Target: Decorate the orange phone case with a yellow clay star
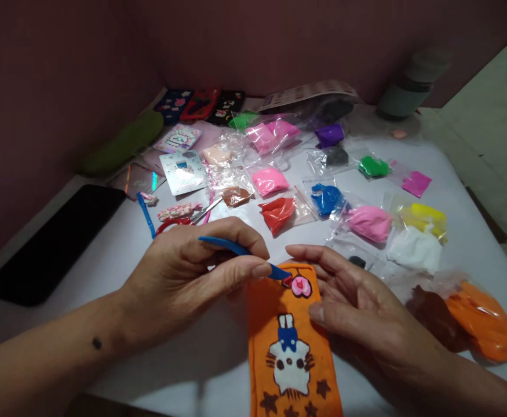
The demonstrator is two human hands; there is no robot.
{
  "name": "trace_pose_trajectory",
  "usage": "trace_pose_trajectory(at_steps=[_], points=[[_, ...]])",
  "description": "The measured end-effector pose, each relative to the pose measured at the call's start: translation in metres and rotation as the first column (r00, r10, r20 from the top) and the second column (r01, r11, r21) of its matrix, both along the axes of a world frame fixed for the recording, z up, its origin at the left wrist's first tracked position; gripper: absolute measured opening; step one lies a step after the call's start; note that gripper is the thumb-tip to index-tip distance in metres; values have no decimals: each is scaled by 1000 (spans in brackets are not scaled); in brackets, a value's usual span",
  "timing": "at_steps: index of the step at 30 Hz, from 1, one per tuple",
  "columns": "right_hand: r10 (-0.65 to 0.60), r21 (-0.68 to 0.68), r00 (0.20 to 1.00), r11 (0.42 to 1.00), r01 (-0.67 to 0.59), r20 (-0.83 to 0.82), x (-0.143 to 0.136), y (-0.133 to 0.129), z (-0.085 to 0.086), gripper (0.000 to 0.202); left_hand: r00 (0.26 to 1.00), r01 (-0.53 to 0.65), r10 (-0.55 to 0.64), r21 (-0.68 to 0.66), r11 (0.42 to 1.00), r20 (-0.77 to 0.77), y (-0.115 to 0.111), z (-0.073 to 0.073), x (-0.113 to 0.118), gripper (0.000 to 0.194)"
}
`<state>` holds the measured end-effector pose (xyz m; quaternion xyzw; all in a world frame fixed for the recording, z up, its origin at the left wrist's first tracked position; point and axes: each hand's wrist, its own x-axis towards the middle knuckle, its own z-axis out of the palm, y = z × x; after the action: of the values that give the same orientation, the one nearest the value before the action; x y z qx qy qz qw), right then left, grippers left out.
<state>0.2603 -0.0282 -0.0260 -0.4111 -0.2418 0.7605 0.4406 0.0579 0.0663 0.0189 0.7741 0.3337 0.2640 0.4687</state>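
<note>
1. Working with a slim blue plastic tool (227, 243), I hold its shaft pinched between the thumb and index of my left fingers (236, 230).
2. Before me on the white counter (183, 365) lies an orange, rectangular, clay-like panel (296, 306), its top edge between my hands.
3. My right fingers (323, 255) are spread wide and loosely curved around the panel's upper right side, the thumb resting at its edge; I judge this to be steadying rather than clasping.
4. The tool's tip is at a small dark-red patch (287, 281), just beside a pink, rounded, dark-outlined shape (301, 286). I take the step in hand to be fine detailing there; whether the tip is pressing, I cannot tell.
5. Nearer me, a white cat-like face (290, 373) and brown stars (323, 388) already decorate the panel.
6. To my mind, the next move calls for light pressure, a still panel and care around that dark outline.
</note>
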Motion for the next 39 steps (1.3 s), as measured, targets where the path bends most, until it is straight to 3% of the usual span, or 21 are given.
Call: trace_pose_trajectory(at_steps=[28, 39], points=[[5, 27, 999, 1000, -4, -42, -2, 0, 1, 42, 994, -22, 33, 102, 995, -108, -3, 1, 0, 7], [-4, 14, 1000, 1000, 4, -10, -2, 0, 0, 44, 993, -12, 19, 57, 998, -114, -4, 0, 3, 7]])
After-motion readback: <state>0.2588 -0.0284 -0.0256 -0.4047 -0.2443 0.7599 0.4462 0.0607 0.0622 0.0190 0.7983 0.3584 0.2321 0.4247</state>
